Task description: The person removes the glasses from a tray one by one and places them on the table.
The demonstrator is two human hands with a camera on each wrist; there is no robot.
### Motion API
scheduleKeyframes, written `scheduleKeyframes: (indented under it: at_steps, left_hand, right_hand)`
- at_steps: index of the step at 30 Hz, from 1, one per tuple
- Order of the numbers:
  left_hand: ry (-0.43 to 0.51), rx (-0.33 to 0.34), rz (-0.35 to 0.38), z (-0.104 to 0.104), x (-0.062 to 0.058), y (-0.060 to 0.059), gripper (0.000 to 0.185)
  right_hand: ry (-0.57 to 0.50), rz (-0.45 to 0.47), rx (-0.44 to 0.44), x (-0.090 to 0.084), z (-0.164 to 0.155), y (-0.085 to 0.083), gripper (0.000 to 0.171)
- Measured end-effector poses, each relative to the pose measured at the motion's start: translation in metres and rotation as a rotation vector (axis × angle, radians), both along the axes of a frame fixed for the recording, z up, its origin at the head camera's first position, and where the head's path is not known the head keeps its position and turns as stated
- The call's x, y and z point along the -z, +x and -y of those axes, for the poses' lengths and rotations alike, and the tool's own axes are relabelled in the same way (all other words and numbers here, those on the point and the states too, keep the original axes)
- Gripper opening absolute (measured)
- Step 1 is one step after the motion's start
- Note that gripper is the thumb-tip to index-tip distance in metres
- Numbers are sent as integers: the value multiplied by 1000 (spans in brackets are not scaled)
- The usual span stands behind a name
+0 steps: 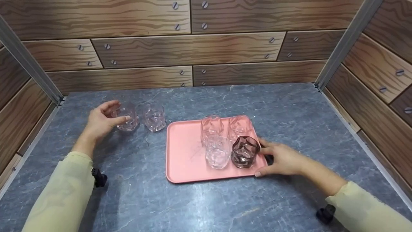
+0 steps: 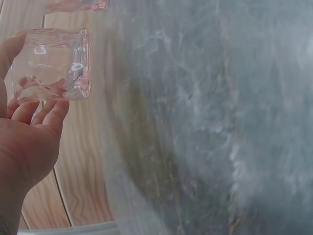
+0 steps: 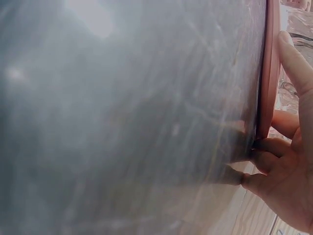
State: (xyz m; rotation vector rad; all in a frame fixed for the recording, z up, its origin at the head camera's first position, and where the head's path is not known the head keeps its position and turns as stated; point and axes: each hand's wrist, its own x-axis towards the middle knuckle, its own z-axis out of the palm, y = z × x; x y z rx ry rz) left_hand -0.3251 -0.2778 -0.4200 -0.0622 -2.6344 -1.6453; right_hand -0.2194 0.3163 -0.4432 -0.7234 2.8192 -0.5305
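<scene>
At the left of the head view my left hand (image 1: 104, 117) holds a clear, pink-tinted glass (image 1: 127, 120), thumb across its near side and fingers behind. The left wrist view shows this glass (image 2: 54, 66) between thumb and fingers. A second similar glass (image 1: 154, 118) stands just right of it. My right hand (image 1: 280, 158) grips the pink tray (image 1: 183, 151) by its front right corner. Along the rim lies the thumb (image 3: 296, 61) in the right wrist view, with fingers curled around the corner. A dark tinted glass (image 1: 245, 153) on the tray sits beside that hand.
On the tray's right half there are also a clear glass (image 1: 218, 154) and two pinkish glasses (image 1: 212, 127) behind. The grey marbled tabletop (image 1: 141, 199) is bounded by wood-patterned walls (image 1: 145, 51) at the back and sides.
</scene>
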Motion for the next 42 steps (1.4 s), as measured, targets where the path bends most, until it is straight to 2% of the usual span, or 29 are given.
scheduleKeyframes:
  at_steps: [7,21,28,37,42]
  left_hand:
    - [-8,2,24,-1,8,2,90]
    - [-3,-22,44,-2,15,7,91]
    - [27,2,67,-3,16,8,93]
    - [-30,40,98,-7,5,13,107]
    - [-54,1,39,-6,-6,23,104]
  right_hand:
    - [-1,-8,-14,1,0,1,98]
    - [-8,7,-12,1,2,5,99]
    - [5,14,-7,2,1,7,103]
    - [18,18,1,1,-1,4,102]
    - [30,12,0,0,0,-1,102]
